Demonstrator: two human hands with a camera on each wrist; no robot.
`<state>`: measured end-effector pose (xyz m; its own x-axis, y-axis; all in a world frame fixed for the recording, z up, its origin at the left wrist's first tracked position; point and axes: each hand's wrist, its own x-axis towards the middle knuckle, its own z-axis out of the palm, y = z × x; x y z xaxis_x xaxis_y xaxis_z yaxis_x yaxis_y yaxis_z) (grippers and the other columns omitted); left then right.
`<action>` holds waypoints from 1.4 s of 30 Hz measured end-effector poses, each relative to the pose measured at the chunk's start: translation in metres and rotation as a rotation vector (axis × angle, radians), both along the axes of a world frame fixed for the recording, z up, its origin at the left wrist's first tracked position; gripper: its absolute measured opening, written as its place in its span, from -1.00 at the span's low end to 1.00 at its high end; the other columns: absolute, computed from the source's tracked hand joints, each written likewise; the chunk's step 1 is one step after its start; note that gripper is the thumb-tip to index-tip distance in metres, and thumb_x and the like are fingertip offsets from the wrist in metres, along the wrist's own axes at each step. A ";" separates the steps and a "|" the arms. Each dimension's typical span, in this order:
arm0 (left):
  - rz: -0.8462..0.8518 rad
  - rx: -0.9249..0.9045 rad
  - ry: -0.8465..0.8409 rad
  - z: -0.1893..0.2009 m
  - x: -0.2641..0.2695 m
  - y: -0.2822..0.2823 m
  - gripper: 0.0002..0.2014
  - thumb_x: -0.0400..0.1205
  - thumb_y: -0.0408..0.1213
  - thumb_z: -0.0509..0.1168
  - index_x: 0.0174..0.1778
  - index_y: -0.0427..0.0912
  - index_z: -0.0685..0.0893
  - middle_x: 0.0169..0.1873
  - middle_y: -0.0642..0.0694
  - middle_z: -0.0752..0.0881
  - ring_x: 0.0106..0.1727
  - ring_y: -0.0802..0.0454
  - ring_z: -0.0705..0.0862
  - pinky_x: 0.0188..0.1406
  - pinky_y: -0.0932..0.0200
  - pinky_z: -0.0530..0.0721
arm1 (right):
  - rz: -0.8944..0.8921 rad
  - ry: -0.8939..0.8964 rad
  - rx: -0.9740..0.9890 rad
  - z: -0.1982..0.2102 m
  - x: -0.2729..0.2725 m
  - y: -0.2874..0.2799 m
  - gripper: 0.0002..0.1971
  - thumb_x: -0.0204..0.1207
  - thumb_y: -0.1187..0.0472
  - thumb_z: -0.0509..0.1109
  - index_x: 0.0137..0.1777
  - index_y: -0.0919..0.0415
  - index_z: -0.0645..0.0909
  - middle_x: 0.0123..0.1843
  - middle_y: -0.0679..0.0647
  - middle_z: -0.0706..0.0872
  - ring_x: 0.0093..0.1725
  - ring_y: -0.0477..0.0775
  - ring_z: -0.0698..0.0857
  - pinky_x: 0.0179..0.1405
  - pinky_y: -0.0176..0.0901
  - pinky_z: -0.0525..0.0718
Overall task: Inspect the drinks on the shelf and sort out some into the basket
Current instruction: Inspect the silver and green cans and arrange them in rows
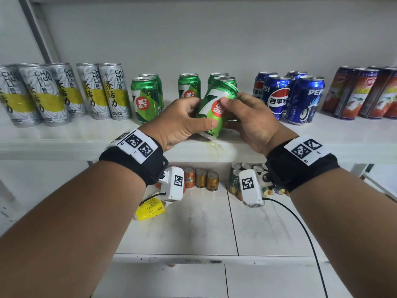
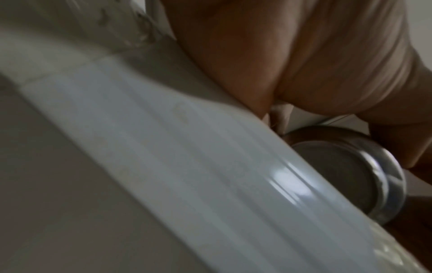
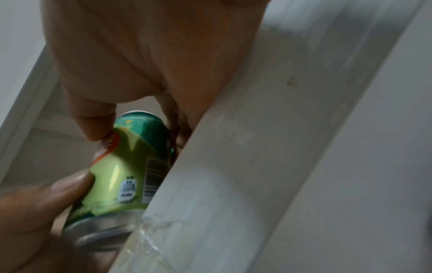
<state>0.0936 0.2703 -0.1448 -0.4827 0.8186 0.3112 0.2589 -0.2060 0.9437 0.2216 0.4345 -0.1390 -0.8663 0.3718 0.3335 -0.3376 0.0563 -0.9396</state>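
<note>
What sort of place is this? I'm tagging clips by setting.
Probably a shop or stockroom: white shelf lined with canned drinks grouped by brand, blue cola cans among them, more cans below, and a barcode label on the lower edge.

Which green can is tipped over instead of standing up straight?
The green 7 can held between the left hand and right hand at the shelf's front edge. It leans; the other green cans stand upright behind.
</note>
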 end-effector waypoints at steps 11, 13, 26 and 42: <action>0.060 -0.065 0.114 0.000 0.005 0.001 -0.59 0.56 -0.28 0.71 0.29 -0.11 0.78 -0.01 -0.05 0.92 0.04 -0.04 0.92 0.00 0.00 0.90 | -0.059 0.037 0.018 0.002 0.007 -0.009 -0.62 0.63 0.20 0.55 0.36 0.35 0.60 0.14 0.18 0.88 0.05 0.09 0.90 -0.07 -0.19 0.82; 0.089 -0.071 0.121 0.003 0.007 -0.002 -0.56 0.52 -0.30 0.74 0.28 -0.14 0.78 0.01 -0.10 0.93 0.06 -0.09 0.93 0.01 -0.06 0.91 | -0.083 0.057 0.028 0.005 0.008 -0.014 -0.66 0.64 0.24 0.56 0.33 0.36 0.63 0.11 0.18 0.88 0.00 0.06 0.91 -0.11 -0.23 0.81; 0.278 -0.165 0.348 0.043 -0.022 -0.106 -0.38 0.24 -0.02 0.79 0.21 0.04 0.77 0.02 0.18 0.92 0.05 0.22 0.91 -0.02 0.33 0.84 | -0.068 0.026 0.354 0.054 -0.043 -0.108 -0.52 0.42 0.18 0.76 0.25 0.29 0.67 0.19 0.34 0.84 0.10 0.26 0.86 0.17 0.24 0.82; 0.628 -0.338 0.505 0.066 -0.120 -0.230 -0.65 0.51 -0.22 0.68 0.11 -0.12 0.70 -0.14 -0.09 0.87 -0.31 0.02 0.84 -0.32 0.07 0.75 | -0.311 -0.085 1.074 0.084 -0.144 -0.228 -0.70 0.57 0.01 0.54 0.22 0.13 0.77 0.11 0.06 0.81 0.12 0.11 0.75 0.14 -0.06 0.71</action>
